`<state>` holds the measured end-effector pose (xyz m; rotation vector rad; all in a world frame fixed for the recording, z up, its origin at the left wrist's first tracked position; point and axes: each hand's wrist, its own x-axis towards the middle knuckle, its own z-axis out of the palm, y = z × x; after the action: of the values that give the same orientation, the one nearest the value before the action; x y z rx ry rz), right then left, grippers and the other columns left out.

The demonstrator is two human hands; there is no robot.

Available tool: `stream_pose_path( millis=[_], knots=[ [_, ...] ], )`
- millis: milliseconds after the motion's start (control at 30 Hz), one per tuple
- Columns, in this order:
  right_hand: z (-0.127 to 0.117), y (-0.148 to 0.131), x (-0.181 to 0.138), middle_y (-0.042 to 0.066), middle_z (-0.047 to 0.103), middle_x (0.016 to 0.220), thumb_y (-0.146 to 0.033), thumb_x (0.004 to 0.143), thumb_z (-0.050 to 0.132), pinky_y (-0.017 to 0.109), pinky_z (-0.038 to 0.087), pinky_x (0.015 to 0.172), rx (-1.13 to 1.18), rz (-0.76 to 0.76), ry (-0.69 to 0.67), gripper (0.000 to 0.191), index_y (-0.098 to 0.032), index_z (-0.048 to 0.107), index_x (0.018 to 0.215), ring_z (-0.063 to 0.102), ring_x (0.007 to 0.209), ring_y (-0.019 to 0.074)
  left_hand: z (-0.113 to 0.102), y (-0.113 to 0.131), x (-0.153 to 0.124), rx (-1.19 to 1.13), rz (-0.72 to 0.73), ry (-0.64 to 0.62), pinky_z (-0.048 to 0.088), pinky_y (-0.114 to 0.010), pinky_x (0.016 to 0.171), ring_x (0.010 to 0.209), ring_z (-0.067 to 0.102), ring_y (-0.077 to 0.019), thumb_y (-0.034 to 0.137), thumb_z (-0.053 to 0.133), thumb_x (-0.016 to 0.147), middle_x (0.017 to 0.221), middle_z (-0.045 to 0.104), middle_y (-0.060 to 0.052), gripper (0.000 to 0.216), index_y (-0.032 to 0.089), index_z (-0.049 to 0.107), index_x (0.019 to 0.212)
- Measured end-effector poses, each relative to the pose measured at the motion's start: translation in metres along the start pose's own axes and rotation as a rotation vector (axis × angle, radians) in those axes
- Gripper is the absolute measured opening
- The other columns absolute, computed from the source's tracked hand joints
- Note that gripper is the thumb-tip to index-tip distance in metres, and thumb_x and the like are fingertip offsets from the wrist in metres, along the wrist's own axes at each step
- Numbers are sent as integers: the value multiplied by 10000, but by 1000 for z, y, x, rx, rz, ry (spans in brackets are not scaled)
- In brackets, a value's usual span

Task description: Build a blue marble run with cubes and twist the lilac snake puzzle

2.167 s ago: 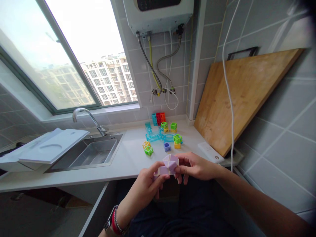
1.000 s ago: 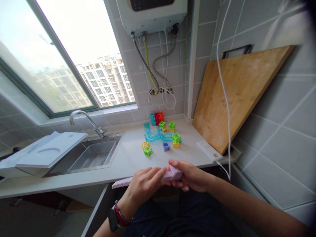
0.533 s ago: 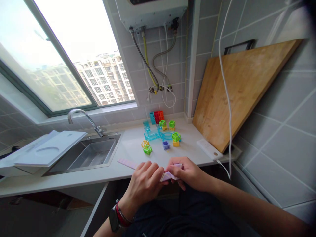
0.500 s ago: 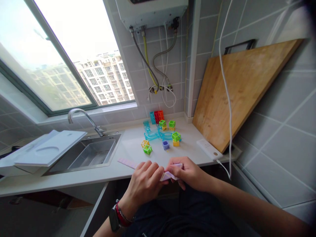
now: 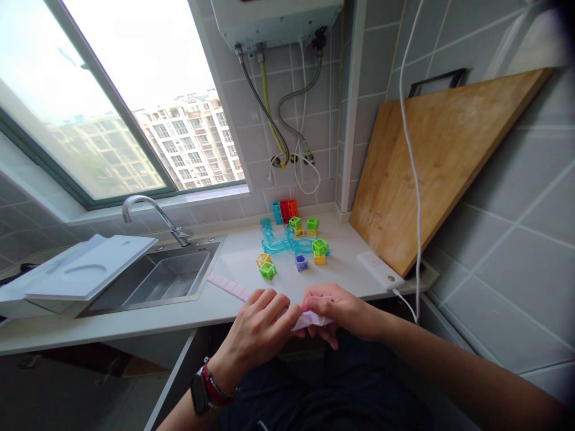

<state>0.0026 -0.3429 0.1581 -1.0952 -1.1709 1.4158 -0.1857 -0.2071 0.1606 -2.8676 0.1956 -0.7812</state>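
Observation:
A long pale pink creased strip, seemingly paper, runs from the counter into my hands at the front edge. My left hand is closed over its middle, fingers curled with the knuckles up. On the other side, my right hand pinches the strip's folded end, its thumb on top. The folds show between the two hands; the fingertips underneath are partly hidden. Beyond my hands, the closest objects are a purple open cube frame and a green cube frame beside a yellow one.
Light blue plastic track-like pieces lie farther back, with more green and yellow cubes around them. Red blocks stand against the wall. A sink is left, a white power strip and leaning wooden board right.
The strip's free end has shifted left along the counter, and more of it shows. My left forearm has swung slightly left. Both hands keep their grip, and more folds show between them.

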Motion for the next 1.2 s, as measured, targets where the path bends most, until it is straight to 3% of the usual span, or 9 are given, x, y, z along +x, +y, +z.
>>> stream_pose_path(
  millis=[67,133,300,533,700,867,967,1100,1200],
  knots=[
    [-5,-2,1,9,640,655,-637,925,552,172,430,386,-3,96,-145,512,-136,649,952,527,442,93,-2,-4,0,-8,31,-14,337,-347,676,717,458,-194,372,511,1018,818,592,-47,209,184,592,974],
    [-7,-4,1,7,628,629,-627,934,541,169,413,389,-49,102,-207,520,-123,667,962,507,434,90,-3,-6,0,-34,56,-16,350,-349,680,718,464,-194,385,487,1026,809,585,-49,236,180,584,962],
    [-1,-2,0,-6,583,579,-681,934,493,155,306,384,-75,-2,-94,587,-121,654,862,422,430,67,-1,-8,1,-150,10,-4,351,-349,638,686,464,-203,447,389,1045,782,576,-55,330,172,550,960],
    [1,20,5,-30,521,492,-773,912,394,178,155,340,219,147,-34,698,-125,635,820,280,349,46,2,-3,1,-262,-76,-76,405,-334,652,715,521,-200,422,326,1068,840,605,-53,309,175,507,1032],
    [-9,21,9,-27,535,468,-755,928,388,166,144,315,181,256,-65,716,-110,691,865,311,319,45,-14,-8,10,-25,44,-258,369,-350,619,704,526,-203,400,450,1043,844,607,-37,229,200,552,1004],
    [-11,12,18,5,562,443,-790,923,311,154,193,278,265,467,-170,797,-107,703,794,376,295,58,-37,-16,22,109,191,-312,360,-366,603,698,525,-205,411,514,1019,826,600,-41,227,197,577,978],
    [-9,13,24,23,589,479,-782,945,234,153,214,251,330,557,-290,840,-99,696,784,446,309,74,-50,-19,26,132,297,-311,353,-372,580,677,522,-201,446,501,1020,793,596,-38,282,181,596,999],
    [-6,19,32,60,656,584,-759,968,146,177,228,215,354,662,-442,873,-91,684,800,490,309,94,-57,-19,29,106,403,-256,338,-353,559,653,515,-179,525,490,1005,776,596,-36,366,195,593,883],
    [-5,20,34,75,676,623,-768,963,131,175,266,229,324,664,-447,869,-101,676,850,513,334,105,-53,-24,30,64,431,-217,336,-333,552,638,508,-165,568,498,985,759,590,-32,407,196,588,846]
  ],
)
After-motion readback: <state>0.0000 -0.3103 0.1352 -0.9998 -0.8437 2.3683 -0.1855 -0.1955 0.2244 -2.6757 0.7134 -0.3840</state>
